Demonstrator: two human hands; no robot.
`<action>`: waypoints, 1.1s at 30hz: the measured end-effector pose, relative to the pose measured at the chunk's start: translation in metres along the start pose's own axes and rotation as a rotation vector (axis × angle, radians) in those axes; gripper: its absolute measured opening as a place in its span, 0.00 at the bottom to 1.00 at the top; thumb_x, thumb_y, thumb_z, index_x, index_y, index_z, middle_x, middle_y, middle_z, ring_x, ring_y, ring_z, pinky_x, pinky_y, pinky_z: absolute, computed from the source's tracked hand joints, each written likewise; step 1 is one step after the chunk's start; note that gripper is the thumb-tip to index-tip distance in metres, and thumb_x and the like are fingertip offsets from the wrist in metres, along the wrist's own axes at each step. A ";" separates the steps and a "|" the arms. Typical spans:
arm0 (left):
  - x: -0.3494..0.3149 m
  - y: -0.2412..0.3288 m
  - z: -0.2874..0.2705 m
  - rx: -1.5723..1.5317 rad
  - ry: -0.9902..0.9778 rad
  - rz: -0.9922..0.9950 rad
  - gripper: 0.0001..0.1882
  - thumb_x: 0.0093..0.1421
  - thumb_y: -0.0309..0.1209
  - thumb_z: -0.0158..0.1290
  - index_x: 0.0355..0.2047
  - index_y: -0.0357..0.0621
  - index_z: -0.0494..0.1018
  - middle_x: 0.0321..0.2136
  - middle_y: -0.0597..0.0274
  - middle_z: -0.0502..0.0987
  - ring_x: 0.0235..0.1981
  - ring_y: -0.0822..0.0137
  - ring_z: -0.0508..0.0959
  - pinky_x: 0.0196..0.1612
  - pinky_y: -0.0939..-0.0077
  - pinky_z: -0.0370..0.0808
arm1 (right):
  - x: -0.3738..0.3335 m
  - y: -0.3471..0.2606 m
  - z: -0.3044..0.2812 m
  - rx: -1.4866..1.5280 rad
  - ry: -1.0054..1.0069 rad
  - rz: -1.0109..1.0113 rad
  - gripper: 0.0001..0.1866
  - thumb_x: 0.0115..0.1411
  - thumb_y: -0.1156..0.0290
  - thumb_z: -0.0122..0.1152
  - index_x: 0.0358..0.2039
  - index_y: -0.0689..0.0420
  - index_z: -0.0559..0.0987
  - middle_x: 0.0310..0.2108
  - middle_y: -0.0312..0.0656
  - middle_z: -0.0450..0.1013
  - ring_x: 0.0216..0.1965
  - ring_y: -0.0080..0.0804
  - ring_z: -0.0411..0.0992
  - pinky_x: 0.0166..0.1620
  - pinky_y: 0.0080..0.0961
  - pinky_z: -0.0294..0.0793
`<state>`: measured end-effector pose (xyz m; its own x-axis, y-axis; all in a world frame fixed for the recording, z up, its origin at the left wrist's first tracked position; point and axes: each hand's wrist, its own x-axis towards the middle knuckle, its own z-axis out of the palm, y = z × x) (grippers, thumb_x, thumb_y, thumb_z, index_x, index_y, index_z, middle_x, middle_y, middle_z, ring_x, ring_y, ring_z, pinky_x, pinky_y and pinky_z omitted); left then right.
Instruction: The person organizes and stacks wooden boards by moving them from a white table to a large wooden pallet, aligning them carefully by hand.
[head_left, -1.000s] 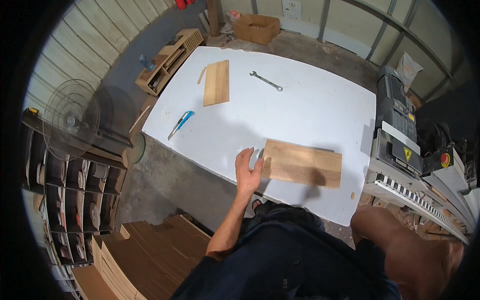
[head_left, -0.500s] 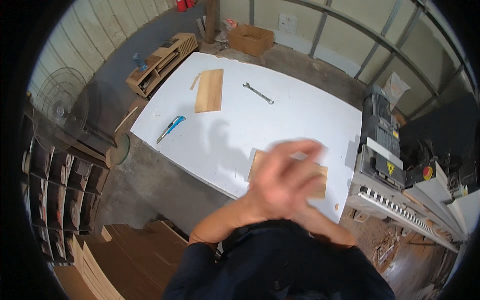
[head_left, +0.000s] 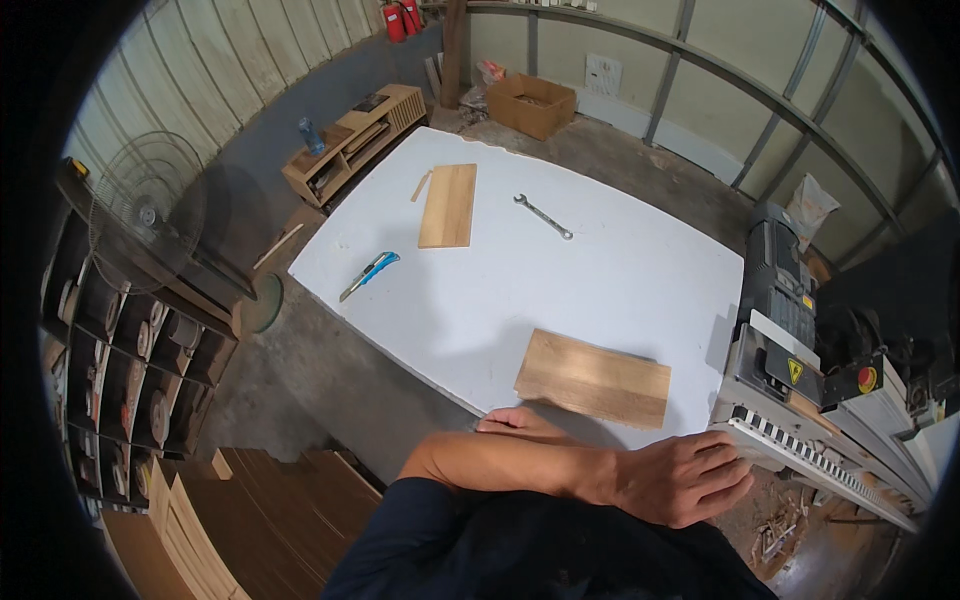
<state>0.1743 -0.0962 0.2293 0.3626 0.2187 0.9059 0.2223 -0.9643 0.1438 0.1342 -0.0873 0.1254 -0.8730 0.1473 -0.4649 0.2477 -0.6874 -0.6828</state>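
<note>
My forearms are crossed at the table's near edge, the left one lying over the right. At the near right corner is my left hand, its fingers curled down and the palm hidden. My right hand shows only in part behind the left forearm, fingers bent in at the table's near edge. Anything inside either hand is out of sight. Just beyond them a wood-grain board lies flat on the white table. Farther off lie a second board, a thin wood strip, a wrench and a blue utility knife.
A machine with a red button stands against the table's right side. To the left are a standing fan and a shelf rack. Stacked brown panels fill the lower left. Behind sit a low wooden cabinet and a cardboard box.
My hands, blurred and close together above the near board, have come down and parted into crossed arms. The near board is uncovered. The whole view has shifted slightly.
</note>
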 end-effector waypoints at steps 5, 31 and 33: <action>-0.006 0.001 0.013 -0.009 -0.010 0.040 0.14 0.55 0.27 0.57 0.38 0.27 0.76 0.36 0.47 0.78 0.36 0.56 0.78 0.44 0.61 0.78 | 0.003 0.012 -0.005 0.006 0.106 -0.002 0.15 0.66 0.60 0.59 0.42 0.60 0.76 0.35 0.31 0.74 0.37 0.15 0.70 0.39 0.16 0.70; -0.068 -0.030 -0.013 0.025 -0.181 -0.496 0.11 0.50 0.19 0.60 0.36 0.35 0.80 0.36 0.53 0.79 0.33 0.56 0.80 0.38 0.68 0.77 | -0.115 0.077 -0.260 0.778 0.658 -1.015 0.14 0.66 0.61 0.56 0.25 0.53 0.73 0.23 0.35 0.70 0.29 0.27 0.70 0.39 0.24 0.71; -0.083 -0.036 -0.011 -0.025 -0.166 -0.607 0.12 0.52 0.21 0.60 0.38 0.35 0.79 0.36 0.53 0.79 0.32 0.56 0.79 0.35 0.69 0.77 | -0.141 0.050 -0.288 1.024 0.934 -0.994 0.25 0.63 0.45 0.56 0.19 0.49 0.65 0.15 0.32 0.60 0.25 0.30 0.68 0.35 0.28 0.72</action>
<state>0.1267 -0.0808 0.1533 0.3144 0.7467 0.5861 0.4121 -0.6636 0.6244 0.3908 0.0619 -0.0055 0.1048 0.8492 -0.5175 -0.8767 -0.1667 -0.4511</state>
